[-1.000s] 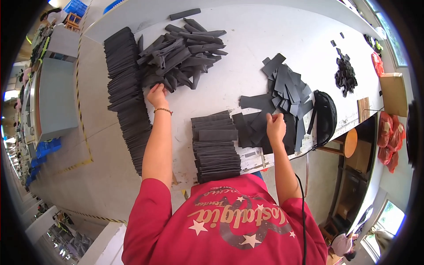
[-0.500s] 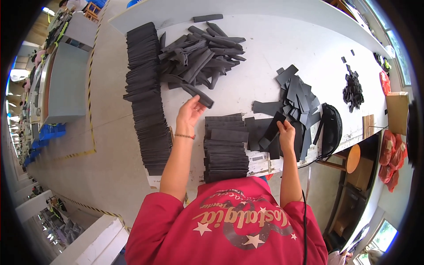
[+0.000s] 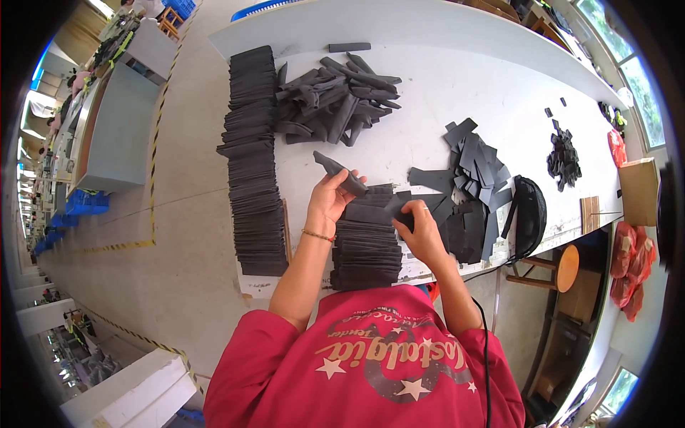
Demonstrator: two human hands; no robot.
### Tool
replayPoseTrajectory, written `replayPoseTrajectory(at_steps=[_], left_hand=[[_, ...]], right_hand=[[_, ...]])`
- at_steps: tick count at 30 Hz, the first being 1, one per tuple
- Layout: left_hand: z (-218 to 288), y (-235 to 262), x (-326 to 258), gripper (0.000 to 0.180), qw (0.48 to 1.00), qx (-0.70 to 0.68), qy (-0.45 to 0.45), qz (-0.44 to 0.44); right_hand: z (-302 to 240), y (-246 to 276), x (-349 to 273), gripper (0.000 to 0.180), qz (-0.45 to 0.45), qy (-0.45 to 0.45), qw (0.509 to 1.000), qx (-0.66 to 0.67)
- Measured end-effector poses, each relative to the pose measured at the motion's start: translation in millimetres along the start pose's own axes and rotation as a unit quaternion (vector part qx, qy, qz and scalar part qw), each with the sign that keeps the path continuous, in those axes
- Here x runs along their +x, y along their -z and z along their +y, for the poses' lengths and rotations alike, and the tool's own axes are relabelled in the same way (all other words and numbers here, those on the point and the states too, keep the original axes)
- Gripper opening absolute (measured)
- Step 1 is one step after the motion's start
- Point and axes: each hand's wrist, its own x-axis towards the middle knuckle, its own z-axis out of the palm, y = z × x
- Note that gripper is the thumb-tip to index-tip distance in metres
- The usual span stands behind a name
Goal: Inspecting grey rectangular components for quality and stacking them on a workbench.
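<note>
Head view: the left hand [image 3: 332, 200] is gripping a folded dark piece [image 3: 330, 165], the right hand [image 3: 426, 237] pinching a flat strip [image 3: 402, 204] by the near stack [image 3: 367, 260]; a long row [image 3: 250, 164] is lying arranged, while a folded-piece heap [image 3: 340, 103] and strip heap [image 3: 472, 160] are remaining loose.

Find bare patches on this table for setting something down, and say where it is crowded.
Bare white tabletop lies between the loose dark heap and flat dark pieces, and between those pieces and the small black pile. Crowded: near middle, with the short stack, left hand and right hand.
</note>
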Motion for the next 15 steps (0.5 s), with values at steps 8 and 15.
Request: replayPoseTrajectory(at_steps=[8, 15], left_hand=[[-7.6, -7.2, -17.9, 0.028, 0.996, 0.064, -0.051, -0.018], [-18.2, -19.5, -25.9, 0.019, 0.996, 0.071, -0.024, -0.051]], right_hand=[[-42.8, 4.5, -1.7, 0.042, 0.022, 0.069, 0.997, -0.001], [-36.1, -5.5, 1.0, 0.026, 0.094, 0.109, 0.99, -0.005]])
